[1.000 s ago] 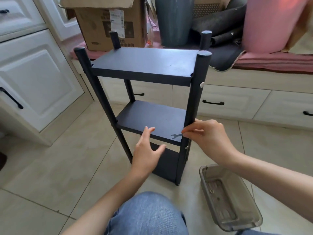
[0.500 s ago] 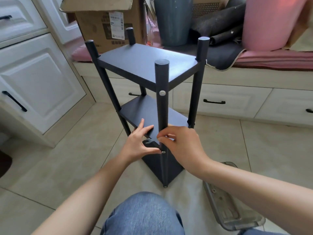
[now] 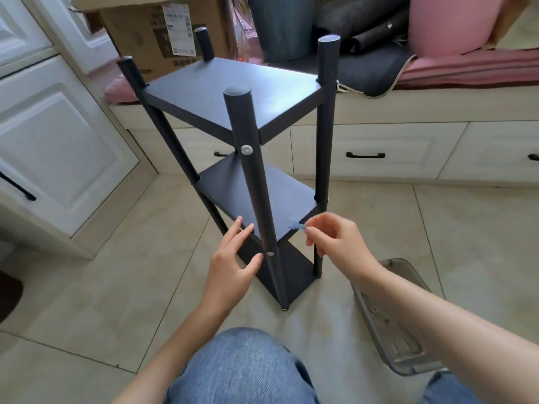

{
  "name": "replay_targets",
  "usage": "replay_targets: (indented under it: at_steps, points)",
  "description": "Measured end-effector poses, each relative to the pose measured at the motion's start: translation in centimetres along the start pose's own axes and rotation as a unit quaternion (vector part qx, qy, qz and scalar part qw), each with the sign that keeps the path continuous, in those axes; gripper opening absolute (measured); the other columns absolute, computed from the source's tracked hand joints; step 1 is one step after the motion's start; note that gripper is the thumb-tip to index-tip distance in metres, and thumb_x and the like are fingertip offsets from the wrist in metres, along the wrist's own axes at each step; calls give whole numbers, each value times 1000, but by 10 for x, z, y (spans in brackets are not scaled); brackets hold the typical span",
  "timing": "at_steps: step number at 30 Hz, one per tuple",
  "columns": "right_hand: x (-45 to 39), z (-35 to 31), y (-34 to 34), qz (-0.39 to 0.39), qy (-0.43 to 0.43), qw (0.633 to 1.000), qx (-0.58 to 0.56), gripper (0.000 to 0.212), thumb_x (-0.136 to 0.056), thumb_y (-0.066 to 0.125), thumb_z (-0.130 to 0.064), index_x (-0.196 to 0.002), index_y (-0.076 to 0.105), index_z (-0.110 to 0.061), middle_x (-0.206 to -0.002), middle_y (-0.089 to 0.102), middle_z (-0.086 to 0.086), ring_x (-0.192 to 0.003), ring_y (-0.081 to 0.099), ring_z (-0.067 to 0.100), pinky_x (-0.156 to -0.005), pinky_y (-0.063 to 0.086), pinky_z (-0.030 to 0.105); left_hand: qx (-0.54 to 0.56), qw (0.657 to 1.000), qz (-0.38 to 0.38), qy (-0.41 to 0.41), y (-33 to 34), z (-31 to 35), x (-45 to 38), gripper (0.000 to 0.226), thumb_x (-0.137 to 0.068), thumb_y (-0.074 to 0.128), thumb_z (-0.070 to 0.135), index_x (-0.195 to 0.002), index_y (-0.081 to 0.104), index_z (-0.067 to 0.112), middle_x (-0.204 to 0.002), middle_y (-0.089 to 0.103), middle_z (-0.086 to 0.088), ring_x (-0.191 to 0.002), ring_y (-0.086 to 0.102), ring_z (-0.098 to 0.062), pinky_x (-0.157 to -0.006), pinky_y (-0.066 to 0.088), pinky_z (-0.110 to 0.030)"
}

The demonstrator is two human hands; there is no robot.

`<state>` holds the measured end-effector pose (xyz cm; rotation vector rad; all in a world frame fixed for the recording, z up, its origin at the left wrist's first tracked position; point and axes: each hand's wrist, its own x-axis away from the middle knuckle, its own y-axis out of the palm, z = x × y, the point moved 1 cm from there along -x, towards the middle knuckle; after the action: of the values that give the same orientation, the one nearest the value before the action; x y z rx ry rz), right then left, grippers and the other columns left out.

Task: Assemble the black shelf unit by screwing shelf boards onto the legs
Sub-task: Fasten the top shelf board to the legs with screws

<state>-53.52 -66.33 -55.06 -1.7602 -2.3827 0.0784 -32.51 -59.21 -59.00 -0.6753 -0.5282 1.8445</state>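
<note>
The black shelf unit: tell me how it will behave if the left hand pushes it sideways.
The shelf unit looks tall and narrow on four thin legs, so a push high up would probably tip it. It stands on smooth floor tiles, so a low push likely slides it. The left hand rests against the middle shelf, which should steady it.

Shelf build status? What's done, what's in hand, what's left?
Done: three boards sit on all four legs of the shelf unit, standing on the floor; screw heads show on the near leg at the top and middle boards. In hand: right hand pinches a small wrench; left hand rests on the middle board's edge. Left: likely tightening; other legs' screws mostly hidden.
</note>
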Motion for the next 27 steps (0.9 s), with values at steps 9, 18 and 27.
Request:
replay_targets:
  at_steps: [9,18,27]
  points:
    - [7,39,28,25,169,975,-143,2,-88,70,-9,-87,71,-10,-94,73,13,-83,65,20,-68,54,23,143,970,38,-191,13,30,17,53,-80,85,20,-112,43,23,-112,58,2,-98,65,-9,-78,50,-18]
    - [-2,40,39,34,170,973,-155,4,-90,69,-20,-87,71,-21,-98,73,4,-93,61,17,-68,48,23,327,888,20,-324,24,22,6,59,-84,77,1,-128,40,15,-103,71,-1,-110,68,-26,-112,45,-47]
    - [-8,44,47,5,232,950,-206,12,-94,65,-22,-87,74,-21,-103,74,3,-87,48,17,-70,44,27,347,900,-1,-263,24,21,-3,78,-79,75,-14,-135,36,24,-98,77,-10,-99,72,-28,-110,45,-53]
